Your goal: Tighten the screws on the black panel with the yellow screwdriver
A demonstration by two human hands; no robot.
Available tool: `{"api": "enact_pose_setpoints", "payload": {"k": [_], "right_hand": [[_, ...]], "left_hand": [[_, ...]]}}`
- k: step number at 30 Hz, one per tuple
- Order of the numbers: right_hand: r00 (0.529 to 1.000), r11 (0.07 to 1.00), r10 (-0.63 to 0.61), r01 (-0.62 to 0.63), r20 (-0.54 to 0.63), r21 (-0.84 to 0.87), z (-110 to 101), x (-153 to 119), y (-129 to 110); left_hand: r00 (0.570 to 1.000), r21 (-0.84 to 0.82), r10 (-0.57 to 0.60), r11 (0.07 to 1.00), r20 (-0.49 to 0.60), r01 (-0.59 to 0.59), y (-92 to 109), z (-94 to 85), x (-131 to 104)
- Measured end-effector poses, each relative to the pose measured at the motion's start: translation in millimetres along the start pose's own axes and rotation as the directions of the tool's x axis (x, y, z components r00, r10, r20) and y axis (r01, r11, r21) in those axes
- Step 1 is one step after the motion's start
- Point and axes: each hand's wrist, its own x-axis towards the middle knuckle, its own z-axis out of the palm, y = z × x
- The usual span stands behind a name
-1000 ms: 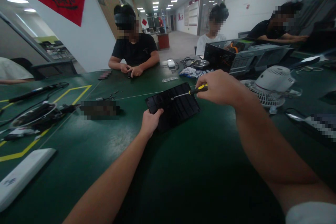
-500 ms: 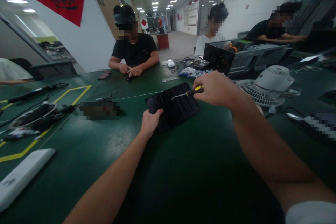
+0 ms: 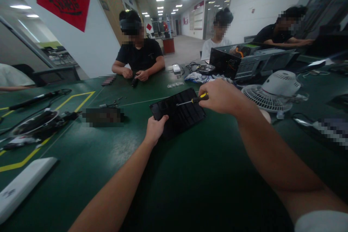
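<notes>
A flat black rectangular panel (image 3: 182, 112) with raised ribs is tilted in front of me over the green table. My left hand (image 3: 156, 128) grips its near left corner, thumb on top and fingers hidden beneath. In my right hand (image 3: 219, 96) is a screwdriver (image 3: 199, 98) with a black and yellow handle. Its metal shaft points left, and the tip, with a small bright spot at its end, is over the panel's middle. Whether the tip touches the panel I cannot tell.
On the green table (image 3: 114, 181), a white fan (image 3: 280, 87) and an open computer case (image 3: 244, 61) stand at right. A long white box (image 3: 25, 185) lies at near left, cables and dark parts (image 3: 38, 123) beyond it. A person (image 3: 138, 50) sits opposite; two others sit at back right.
The view has shifted slightly. My hands, the panel and the screwdriver keep nearly the same positions relative to each other. The hands of the person opposite have moved a little.
</notes>
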Motion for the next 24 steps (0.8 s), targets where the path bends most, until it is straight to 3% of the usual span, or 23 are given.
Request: {"api": "enact_pose_setpoints", "payload": {"k": [9,17,20,24], "right_hand": [[1.000,1.000,0.009,-0.009,0.017,0.024,-1.1,0.4,-0.2],[0.983,0.987,0.153,-0.145,0.105,-0.075,-2.4,0.7,-6.5],[0.987,0.995,0.097,-0.096,0.125,-0.012,-1.5,0.5,-2.1],[1.000,1.000,0.003,-0.003,0.027,0.028,-1.7,-0.6,7.7]], "left_hand": [[1.000,0.005,0.004,1.000,-0.018,-0.004,3.7,1.6,-2.4],[1.000,-0.005,0.009,1.000,-0.010,-0.009,3.8,0.6,-2.2],[1.000,0.000,0.003,1.000,-0.009,-0.003,3.7,0.2,-1.9],[1.000,0.003,0.006,1.000,-0.002,-0.006,5.1,-0.2,-2.3]]}}
